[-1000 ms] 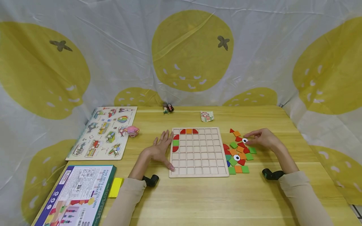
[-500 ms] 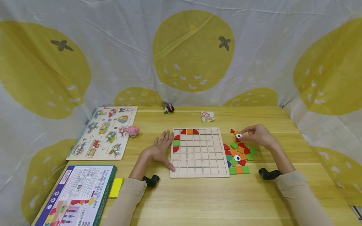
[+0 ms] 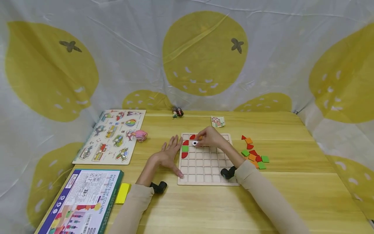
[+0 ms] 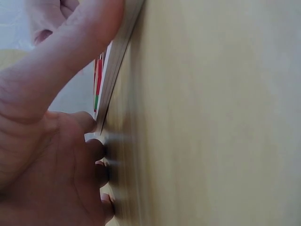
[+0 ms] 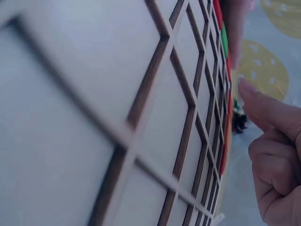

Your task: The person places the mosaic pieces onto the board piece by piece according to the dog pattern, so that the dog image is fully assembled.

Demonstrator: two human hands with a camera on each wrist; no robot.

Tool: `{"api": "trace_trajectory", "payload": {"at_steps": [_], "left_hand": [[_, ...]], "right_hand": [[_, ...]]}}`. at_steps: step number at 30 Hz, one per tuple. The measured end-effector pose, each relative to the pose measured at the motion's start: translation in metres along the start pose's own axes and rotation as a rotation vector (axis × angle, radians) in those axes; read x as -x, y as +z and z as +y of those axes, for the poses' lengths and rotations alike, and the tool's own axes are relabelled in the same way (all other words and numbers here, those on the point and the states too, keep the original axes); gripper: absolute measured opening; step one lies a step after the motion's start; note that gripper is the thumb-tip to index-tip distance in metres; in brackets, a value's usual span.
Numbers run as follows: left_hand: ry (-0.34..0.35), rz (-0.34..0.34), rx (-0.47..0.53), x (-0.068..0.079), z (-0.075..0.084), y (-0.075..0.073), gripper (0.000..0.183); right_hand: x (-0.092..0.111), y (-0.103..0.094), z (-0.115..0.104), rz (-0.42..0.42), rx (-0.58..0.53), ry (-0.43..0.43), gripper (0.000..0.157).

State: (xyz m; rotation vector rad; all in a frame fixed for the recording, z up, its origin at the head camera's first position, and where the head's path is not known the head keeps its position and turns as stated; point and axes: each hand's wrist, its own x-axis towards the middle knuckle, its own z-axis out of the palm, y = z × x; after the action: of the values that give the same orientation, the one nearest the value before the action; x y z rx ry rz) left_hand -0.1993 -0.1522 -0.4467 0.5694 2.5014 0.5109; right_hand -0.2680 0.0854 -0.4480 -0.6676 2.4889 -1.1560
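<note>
Your left hand is spreading its fingers wide, gripping nothing, its thumb touching the grid board at eight o'clock. Around the board's ten o'clock, a green square is sitting between two red pieces. Toward half past ten, a white eye disc is being pinched by your right hand, thumb against finger. Loose tiles are lying beyond three o'clock.

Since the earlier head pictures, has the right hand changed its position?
Yes. In the head view, the right hand has moved left, from the right side of the grid board to over its far rows, pinching the white eye tile.
</note>
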Motion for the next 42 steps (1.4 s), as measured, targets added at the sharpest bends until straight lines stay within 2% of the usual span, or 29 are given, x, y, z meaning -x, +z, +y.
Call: {"api": "trace_trajectory", "payload": {"at_steps": [4,12,20,27,30,33,37,42], "left_hand": [[-0.004,-0.003,-0.003,-0.001,0.001,0.000,0.148],[0.006,-0.003,-0.004,-0.003,0.003,0.000,0.147],[0.013,-0.008,-0.004,-0.004,0.005,0.001,0.147],[0.005,-0.004,0.011,-0.003,0.004,0.002,0.147],[0.005,-0.007,0.016,-0.003,0.004,0.002,0.147],[0.005,0.000,0.021,-0.003,0.002,0.002,0.148],[-0.001,0.013,0.031,-0.002,0.001,0.001,0.148],[-0.004,0.012,0.044,-0.002,0.000,0.000,0.149]], "right_hand": [[-0.007,0.006,-0.001,0.023,0.028,-0.006,0.015],[-0.009,0.009,-0.003,0.058,0.039,0.076,0.016],[-0.010,0.008,-0.001,-0.004,-0.027,0.100,0.017],[-0.006,-0.001,0.010,-0.051,-0.143,0.080,0.026],[0.011,-0.023,0.015,-0.025,-0.129,0.104,0.028],[0.040,-0.055,0.027,0.046,-0.041,0.139,0.026],[0.086,-0.093,0.058,0.123,0.055,0.219,0.025],[0.132,-0.116,0.098,0.163,0.025,0.359,0.030]]}}
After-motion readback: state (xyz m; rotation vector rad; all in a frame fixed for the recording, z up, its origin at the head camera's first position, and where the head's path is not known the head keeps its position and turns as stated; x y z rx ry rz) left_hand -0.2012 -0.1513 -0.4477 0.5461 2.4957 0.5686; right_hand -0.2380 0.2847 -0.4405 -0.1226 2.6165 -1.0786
